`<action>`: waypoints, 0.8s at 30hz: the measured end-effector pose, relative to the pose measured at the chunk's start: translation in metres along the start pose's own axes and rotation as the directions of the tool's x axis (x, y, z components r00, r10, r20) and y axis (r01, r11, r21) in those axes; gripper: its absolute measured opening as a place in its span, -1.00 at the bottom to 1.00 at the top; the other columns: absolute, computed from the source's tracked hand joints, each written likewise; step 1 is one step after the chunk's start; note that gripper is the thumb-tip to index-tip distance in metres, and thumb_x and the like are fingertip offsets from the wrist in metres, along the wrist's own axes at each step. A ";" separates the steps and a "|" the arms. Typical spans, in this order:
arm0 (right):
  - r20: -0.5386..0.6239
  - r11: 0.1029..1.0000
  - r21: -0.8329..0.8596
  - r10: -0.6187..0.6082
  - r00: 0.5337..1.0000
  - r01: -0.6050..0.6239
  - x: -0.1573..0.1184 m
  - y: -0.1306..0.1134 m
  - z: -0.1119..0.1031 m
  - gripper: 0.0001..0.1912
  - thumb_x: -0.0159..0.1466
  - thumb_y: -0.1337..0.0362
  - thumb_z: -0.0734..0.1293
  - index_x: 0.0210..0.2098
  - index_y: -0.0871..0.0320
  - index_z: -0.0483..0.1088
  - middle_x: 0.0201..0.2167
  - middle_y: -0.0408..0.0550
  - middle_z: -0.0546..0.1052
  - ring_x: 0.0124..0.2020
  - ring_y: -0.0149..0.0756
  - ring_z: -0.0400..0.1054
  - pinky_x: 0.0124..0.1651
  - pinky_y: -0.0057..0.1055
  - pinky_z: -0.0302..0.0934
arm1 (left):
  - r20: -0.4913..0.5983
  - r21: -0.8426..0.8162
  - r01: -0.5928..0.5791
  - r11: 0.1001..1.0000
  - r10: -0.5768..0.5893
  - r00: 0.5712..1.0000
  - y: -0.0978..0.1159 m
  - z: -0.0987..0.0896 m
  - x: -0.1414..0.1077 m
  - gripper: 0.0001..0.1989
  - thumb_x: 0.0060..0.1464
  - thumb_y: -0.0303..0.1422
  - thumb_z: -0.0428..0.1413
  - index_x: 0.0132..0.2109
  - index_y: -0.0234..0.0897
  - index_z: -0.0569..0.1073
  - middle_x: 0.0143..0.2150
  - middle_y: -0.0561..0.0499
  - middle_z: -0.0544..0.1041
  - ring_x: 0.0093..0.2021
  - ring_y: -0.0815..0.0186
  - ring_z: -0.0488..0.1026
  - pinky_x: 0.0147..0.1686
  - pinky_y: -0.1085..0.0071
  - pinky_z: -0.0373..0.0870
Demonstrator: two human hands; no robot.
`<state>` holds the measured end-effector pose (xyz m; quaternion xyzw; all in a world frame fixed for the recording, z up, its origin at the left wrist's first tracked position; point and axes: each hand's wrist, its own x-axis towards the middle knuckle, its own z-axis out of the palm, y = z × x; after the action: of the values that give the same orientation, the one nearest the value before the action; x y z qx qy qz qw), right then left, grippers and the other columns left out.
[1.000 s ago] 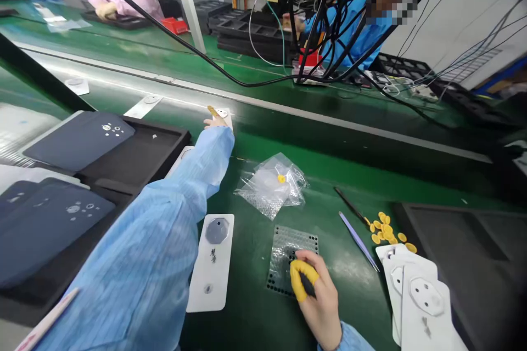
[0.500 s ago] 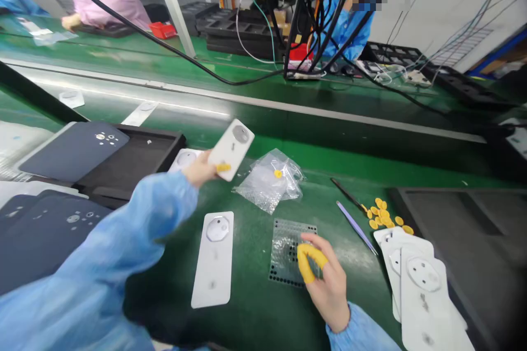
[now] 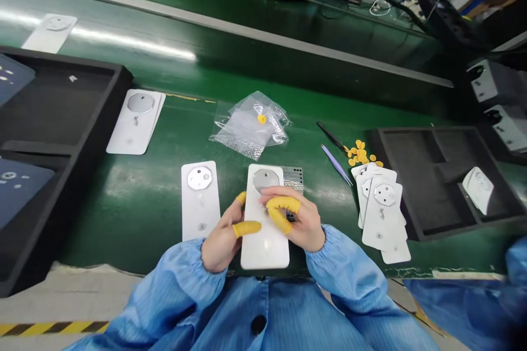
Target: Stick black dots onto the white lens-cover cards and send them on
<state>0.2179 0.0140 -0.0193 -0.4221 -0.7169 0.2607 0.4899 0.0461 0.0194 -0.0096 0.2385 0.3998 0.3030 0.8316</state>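
A white phone back cover (image 3: pixel 265 249) with a grey camera disc lies in front of my body. My left hand (image 3: pixel 222 236) grips its left edge, the thumb in a yellow finger cot lying across the face. Over the upper part of the cover is my right hand (image 3: pixel 302 219), thumb and forefinger pinched together in yellow finger cots; what they hold, if anything, is too small to make out. The cover partly hides a clear sheet with black dots (image 3: pixel 294 178). To the left lies a second white cover (image 3: pixel 200 203) with a shiny camera ring.
Clear plastic bags (image 3: pixel 253 129) with one yellow piece lie further back. Purple tweezers (image 3: pixel 336 164), a dark tool (image 3: pixel 329 134), yellow finger cots (image 3: pixel 360 153) and stacked white covers (image 3: pixel 382 219) are at right. Black trays (image 3: pixel 415 175) flank the bench; more covers (image 3: pixel 134 123) lie left.
My left hand has brought the white cover from the far left down in front of me, over the dotted sheet. My right hand now pinches above it. The view has tilted down.
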 end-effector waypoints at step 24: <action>0.191 0.818 -0.509 -0.196 0.962 0.268 -0.007 -0.012 -0.006 -0.65 0.25 0.38 0.32 0.05 0.17 0.36 0.17 0.21 0.38 0.20 -0.06 0.28 0.15 0.03 0.31 | -0.013 0.528 -0.354 0.772 0.424 0.906 -0.035 0.003 -0.028 -0.35 0.17 -0.40 0.07 0.36 -0.10 0.06 0.22 -0.12 0.39 0.28 -0.01 0.23 0.16 0.12 0.35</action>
<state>0.2207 0.0018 -0.0111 -0.4325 -0.8371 0.0180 0.3346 0.0456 -0.0253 -0.0158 0.5086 0.4615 0.3656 0.6282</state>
